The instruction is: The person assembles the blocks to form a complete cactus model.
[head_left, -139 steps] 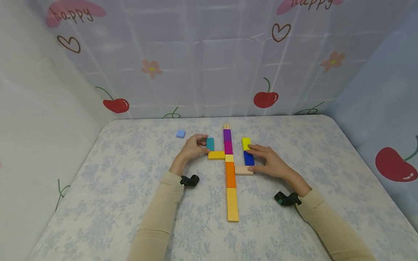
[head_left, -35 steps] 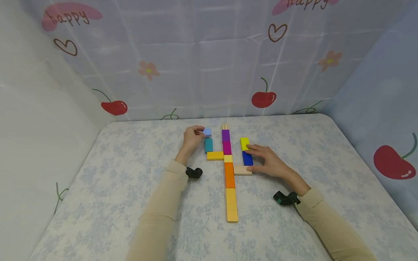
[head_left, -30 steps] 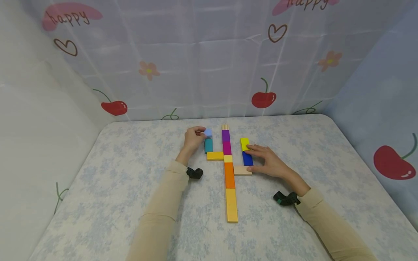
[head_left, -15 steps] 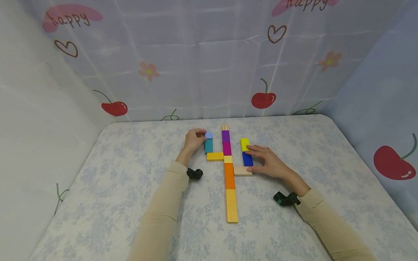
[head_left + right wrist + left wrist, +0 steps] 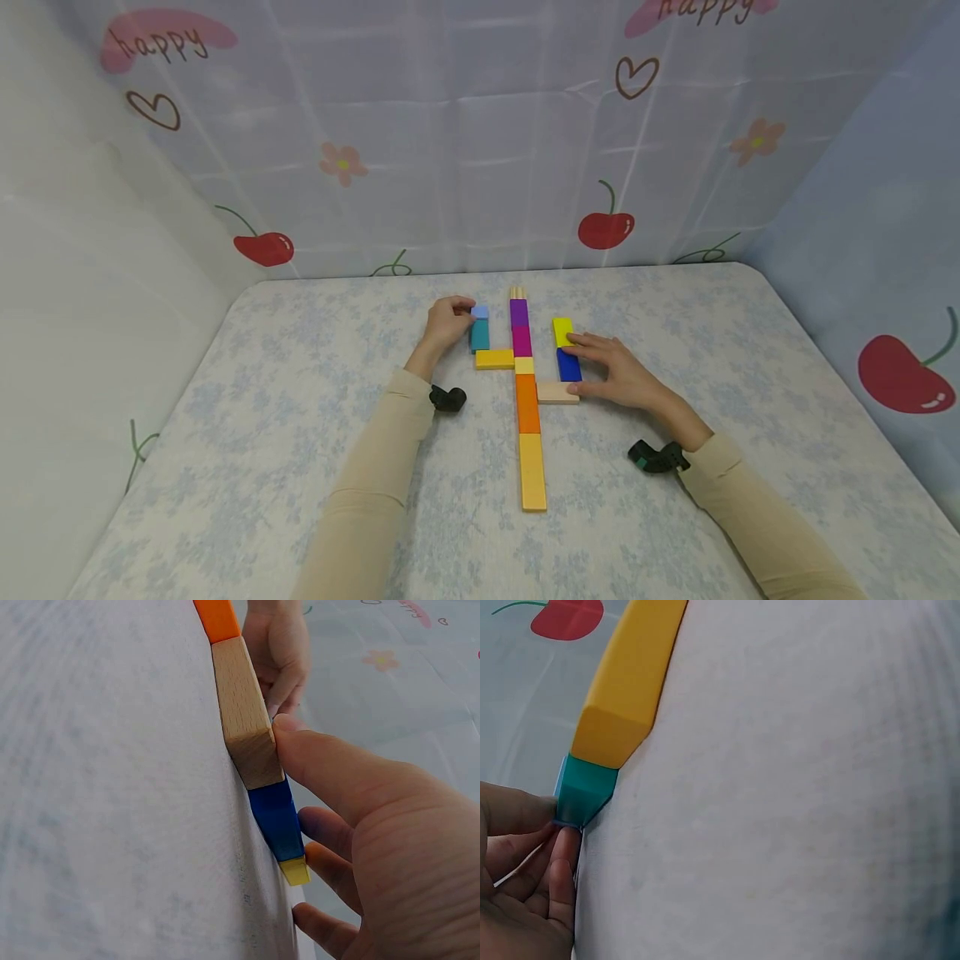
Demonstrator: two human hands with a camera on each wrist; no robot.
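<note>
My left hand point(image 5: 448, 321) pinches a small light blue block point(image 5: 480, 312) that sits against the far end of a teal block point(image 5: 480, 335). The teal block's near end meets a golden-yellow block point(image 5: 494, 360), which reaches to the central column. On the other side, my right hand point(image 5: 621, 372) rests with spread fingers by a bright yellow block point(image 5: 561, 330) and a blue block point(image 5: 569, 367) in line. Its thumb touches the end of a plain wooden block point(image 5: 244, 690), which runs to the column. In the left wrist view the fingers hide most of the light blue block.
The central column has a purple block point(image 5: 519, 312), a magenta block point(image 5: 521, 342), a pale yellow block point(image 5: 523, 366), an orange block point(image 5: 527, 403) and a long yellow block point(image 5: 532, 472). Thin sticks point(image 5: 518, 292) lie at its far end. A patterned cloth point(image 5: 285, 433) covers the table.
The light blue block, earlier lying apart at the back left, has been brought right by my left hand and drawn back against the teal block. My right hand has stayed in place.
</note>
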